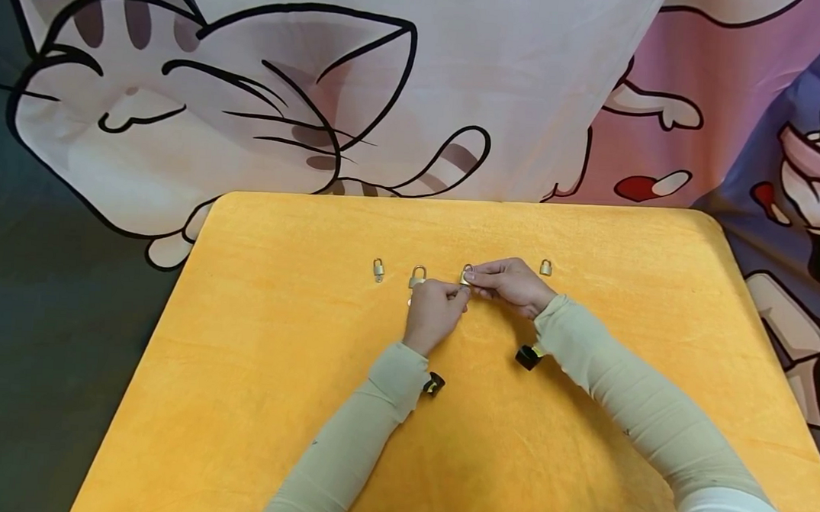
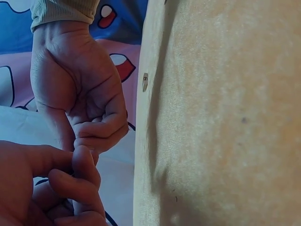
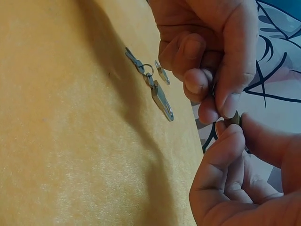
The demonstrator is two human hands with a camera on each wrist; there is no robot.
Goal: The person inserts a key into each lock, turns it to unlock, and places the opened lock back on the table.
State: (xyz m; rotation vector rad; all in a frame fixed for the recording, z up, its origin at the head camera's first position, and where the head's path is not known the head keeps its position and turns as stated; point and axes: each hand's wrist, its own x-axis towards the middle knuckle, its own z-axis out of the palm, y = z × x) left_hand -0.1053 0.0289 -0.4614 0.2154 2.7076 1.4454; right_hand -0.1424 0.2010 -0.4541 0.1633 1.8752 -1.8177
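In the head view my right hand (image 1: 512,282) pinches a small brass padlock (image 1: 466,275) by its side, shackle up. Just below it, my left hand (image 1: 436,312) pinches what looks like a small key, mostly hidden by the fingers. The right wrist view has the left hand (image 3: 211,52) above, its thumb tip meeting the padlock's edge (image 3: 235,118) between the right hand's (image 3: 235,174) fingertips. Both hands are raised off the table. Behind the left hand lies another padlock (image 1: 417,275); in the right wrist view keys (image 3: 136,61) hang from its ring.
A smaller padlock (image 1: 378,268) lies farther left on the yellow table (image 1: 254,371), and another small padlock (image 1: 545,267) lies beyond the right hand. A cloth with cartoon figures (image 1: 500,84) hangs behind the table's far edge.
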